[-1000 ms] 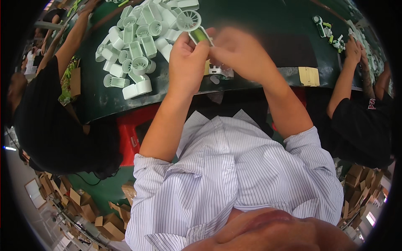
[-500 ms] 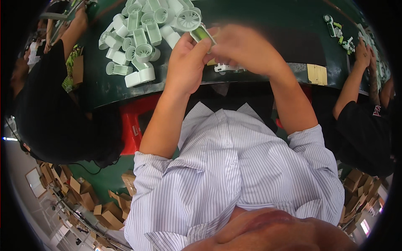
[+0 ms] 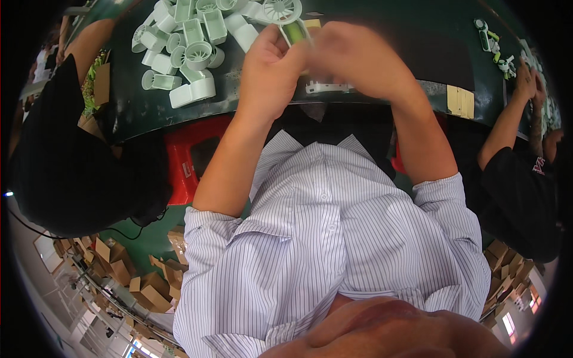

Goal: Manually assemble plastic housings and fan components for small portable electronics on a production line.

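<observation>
My left hand (image 3: 270, 74) is closed around the handle of a pale green plastic fan casing (image 3: 282, 10), its round slotted grille pointing away from me. Inside the open handle lies a bright green part (image 3: 293, 33), partly covered by my fingers. My right hand (image 3: 358, 59) is at the near end of the handle; its fingers are smeared by motion, so I cannot make out whether they grip anything. Below the hands, a white plastic piece (image 3: 325, 87) lies near the table's edge.
A heap of similar pale green casings (image 3: 197, 56) covers the table (image 3: 128, 113) at the left. A yellowish block (image 3: 460, 102) sits on the right, beyond a dark mat (image 3: 439, 59). People work on both sides. A red stool (image 3: 182, 161) stands under the table, with cardboard boxes (image 3: 152, 292) behind.
The whole view has shifted, with the table things sitting higher in the picture. My left hand still holds the casing, now turned more upright, and my right hand keeps moving at its handle.
</observation>
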A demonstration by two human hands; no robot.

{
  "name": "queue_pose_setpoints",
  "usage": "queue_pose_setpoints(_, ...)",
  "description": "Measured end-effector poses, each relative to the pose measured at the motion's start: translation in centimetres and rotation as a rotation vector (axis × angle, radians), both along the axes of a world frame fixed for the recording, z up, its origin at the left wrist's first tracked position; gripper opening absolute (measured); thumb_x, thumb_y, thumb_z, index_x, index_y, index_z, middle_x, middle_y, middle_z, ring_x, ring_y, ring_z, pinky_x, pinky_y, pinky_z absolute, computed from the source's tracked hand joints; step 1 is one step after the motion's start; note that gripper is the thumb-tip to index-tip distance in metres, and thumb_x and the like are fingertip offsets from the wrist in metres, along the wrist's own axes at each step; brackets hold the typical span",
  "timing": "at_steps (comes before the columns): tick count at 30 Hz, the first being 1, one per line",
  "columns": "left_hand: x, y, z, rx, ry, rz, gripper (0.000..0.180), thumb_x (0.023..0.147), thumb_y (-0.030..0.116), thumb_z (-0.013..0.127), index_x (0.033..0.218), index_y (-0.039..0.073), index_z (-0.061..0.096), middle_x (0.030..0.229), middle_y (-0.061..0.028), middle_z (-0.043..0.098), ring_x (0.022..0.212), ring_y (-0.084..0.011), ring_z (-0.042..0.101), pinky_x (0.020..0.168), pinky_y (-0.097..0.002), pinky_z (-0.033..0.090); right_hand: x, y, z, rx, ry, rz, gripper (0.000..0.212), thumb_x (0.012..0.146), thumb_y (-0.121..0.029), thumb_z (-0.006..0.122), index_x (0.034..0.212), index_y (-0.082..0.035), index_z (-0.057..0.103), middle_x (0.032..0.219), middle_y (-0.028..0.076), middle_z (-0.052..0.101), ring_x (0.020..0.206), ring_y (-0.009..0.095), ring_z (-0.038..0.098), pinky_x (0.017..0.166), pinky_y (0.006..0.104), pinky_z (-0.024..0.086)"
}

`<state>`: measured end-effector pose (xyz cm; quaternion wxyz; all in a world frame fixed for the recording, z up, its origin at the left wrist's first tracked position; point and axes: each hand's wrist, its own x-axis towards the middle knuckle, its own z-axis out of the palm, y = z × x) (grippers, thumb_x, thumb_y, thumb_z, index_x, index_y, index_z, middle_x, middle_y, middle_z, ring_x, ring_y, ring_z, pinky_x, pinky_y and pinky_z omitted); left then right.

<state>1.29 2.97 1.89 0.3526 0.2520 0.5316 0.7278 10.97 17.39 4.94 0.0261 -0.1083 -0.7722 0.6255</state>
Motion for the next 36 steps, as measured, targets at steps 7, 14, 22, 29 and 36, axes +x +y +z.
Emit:
queue_pose_setpoints(7,0.0,-0.4,-0.2,0.027,-0.107,0.167,0.036,0.088,0.005,0.057,0.119,-0.009,0.046,0.113,-0.0185,0.064,0.088,-0.0176,0.065,0.067,-0.0263,0.052,1.2,-0.4,0.8,0.282,0.167,0.018,0.024,0.084,-0.015,0.069,0.098,0.004,0.063,0.08,0.009,0.069,0.073,0.015,0.066,0.066,0.0258,0.051)
queue_pose_setpoints(14,0.8,-4.0,2.3,-0.07,-0.245,-0.063,0.037,0.091,0.003,0.053,0.126,-0.006,0.049,0.126,-0.0213,0.056,0.094,-0.0197,0.065,0.065,-0.0238,0.05,0.3,6.7,-0.4,0.721,0.243,-0.024,0.024,0.087,-0.018,0.064,0.108,-0.004,0.066,0.095,0.009,0.068,0.087,0.022,0.065,0.079,0.032,0.051)
queue_pose_setpoints(22,-1.1,-2.9,-0.1,-0.225,-0.248,-0.078,0.032,0.092,0.004,0.055,0.122,-0.009,0.052,0.112,-0.016,0.063,0.099,-0.0204,0.065,0.082,-0.0262,0.054,0.1,3.6,-4.3,1.018,0.343,0.21,0.027,0.085,-0.015,0.066,0.112,-0.01,0.067,0.113,0.01,0.056,0.106,0.028,0.055,0.09,0.0399,0.047)
queue_pose_setpoints(29,-1.0,-2.0,-1.6,-0.259,-0.213,-0.052,0.034,0.09,0.003,0.058,0.121,-0.008,0.051,0.115,-0.017,0.063,0.103,-0.0215,0.065,0.084,-0.0273,0.054,-0.2,3.1,-5.1,0.899,0.504,0.251,0.016,0.081,-0.011,0.069,0.096,-0.006,0.066,0.108,0.006,0.058,0.101,0.028,0.057,0.089,0.0405,0.046)
queue_pose_setpoints(36,-0.6,-1.6,-2.1,-0.235,-0.211,0.004,0.038,0.088,0.001,0.059,0.124,-0.009,0.049,0.118,-0.0148,0.063,0.107,-0.0234,0.064,0.081,-0.0266,0.056,0.9,3.5,-5.4,0.907,0.678,0.199,0.018,0.081,-0.008,0.069,0.098,-0.006,0.064,0.104,0.005,0.061,0.095,0.023,0.061,0.083,0.0355,0.049)
